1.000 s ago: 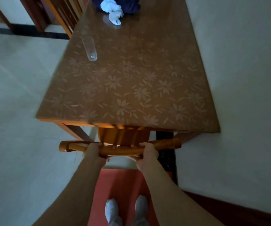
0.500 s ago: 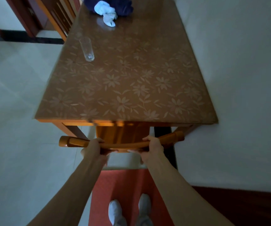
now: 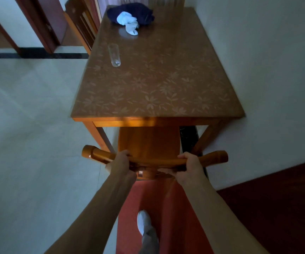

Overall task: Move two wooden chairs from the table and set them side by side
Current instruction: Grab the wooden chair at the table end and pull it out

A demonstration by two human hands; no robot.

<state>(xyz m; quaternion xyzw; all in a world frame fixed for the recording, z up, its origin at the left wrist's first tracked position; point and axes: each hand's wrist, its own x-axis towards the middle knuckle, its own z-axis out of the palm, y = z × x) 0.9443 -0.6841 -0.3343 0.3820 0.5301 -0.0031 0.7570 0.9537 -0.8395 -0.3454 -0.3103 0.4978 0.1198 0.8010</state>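
Big wooden table (image 3: 159, 85) fills the middle, its long right side against the wall, floral-patterned top. Tucked under its near end sits a wooden chair (image 3: 149, 143), seat partly beneath the tabletop, curved top rail (image 3: 155, 159) running left to right just in front of the person. A second chair (image 3: 81, 24) stands at the far left side of the table. On the top at the far end lies a dark blue cloth (image 3: 131, 12) with a white cloth (image 3: 128, 22) on it; a clear glass (image 3: 114, 55) stands near the left edge. No writing or labels readable anywhere. Left hand (image 3: 119, 164) wraps the rail left of centre, fingers (image 3: 125, 154) curled over it; right hand (image 3: 191, 166) grips right of centre, fingers closed tight around the wood. One white shoe (image 3: 143, 221) shows on the red floor below.
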